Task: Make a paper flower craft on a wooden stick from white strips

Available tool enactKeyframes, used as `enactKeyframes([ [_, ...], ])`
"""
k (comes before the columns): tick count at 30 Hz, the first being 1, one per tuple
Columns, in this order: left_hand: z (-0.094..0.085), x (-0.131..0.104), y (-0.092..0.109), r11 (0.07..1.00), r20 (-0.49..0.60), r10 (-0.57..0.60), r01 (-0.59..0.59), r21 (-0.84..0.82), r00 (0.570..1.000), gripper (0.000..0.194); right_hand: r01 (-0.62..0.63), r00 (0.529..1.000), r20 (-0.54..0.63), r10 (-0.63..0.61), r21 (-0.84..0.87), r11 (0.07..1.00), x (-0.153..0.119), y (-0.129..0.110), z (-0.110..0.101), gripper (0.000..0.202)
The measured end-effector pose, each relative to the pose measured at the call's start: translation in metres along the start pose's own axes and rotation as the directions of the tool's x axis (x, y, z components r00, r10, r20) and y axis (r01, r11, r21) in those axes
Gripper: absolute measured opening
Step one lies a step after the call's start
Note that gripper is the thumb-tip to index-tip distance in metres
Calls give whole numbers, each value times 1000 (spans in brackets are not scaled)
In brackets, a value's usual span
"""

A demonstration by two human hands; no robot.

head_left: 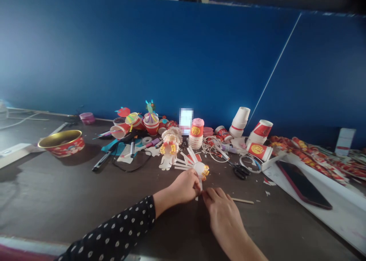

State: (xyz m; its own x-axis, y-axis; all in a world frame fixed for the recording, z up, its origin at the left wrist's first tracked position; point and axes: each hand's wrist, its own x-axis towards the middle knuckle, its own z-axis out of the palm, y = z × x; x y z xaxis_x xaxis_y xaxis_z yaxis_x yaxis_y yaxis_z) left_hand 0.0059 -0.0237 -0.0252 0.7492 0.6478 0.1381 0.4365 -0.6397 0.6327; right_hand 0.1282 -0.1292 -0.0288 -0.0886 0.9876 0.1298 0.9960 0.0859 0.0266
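A white paper cup cut into splayed strips [199, 168] lies on the dark table, with a yellow-and-red paper piece at its right side. My left hand [185, 185] is closed on one strip on its near side. Close by, the fingers of my right hand [224, 211] are pressed together at the end of that same strip; the fingertips are partly hidden. A thin wooden stick [243, 201] pokes out beside my right hand. Just behind the cut cup stands a paper figure [169, 148] with curled white strips and yellow-red pieces.
Black scissors [241, 171] lie to the right, before a white tray [340, 219] holding a dark phone [303, 184]. Stacked paper cups [239, 122] stand behind. On the left are a red-gold bowl [62, 143] and a pen-like cutter [103, 160]. A blue partition [143, 55] closes off the back.
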Motion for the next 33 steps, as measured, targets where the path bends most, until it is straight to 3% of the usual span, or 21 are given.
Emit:
enactKeyframes([
  [11, 1, 2, -3, 1000, -8, 7, -7, 15, 1000, 13, 22, 996, -88, -29, -77, 997, 4, -1, 7, 27],
  [16, 0, 4, -5, 999, -70, -43, 44, 12, 997, 25, 6, 998, -69, -13, -102, 995, 5, -2, 7, 28],
  [33, 1, 4, -5, 1000, -83, -24, 25, 12, 996, 20, -24, 995, -103, 15, -89, 996, 11, -2, 10, 26],
])
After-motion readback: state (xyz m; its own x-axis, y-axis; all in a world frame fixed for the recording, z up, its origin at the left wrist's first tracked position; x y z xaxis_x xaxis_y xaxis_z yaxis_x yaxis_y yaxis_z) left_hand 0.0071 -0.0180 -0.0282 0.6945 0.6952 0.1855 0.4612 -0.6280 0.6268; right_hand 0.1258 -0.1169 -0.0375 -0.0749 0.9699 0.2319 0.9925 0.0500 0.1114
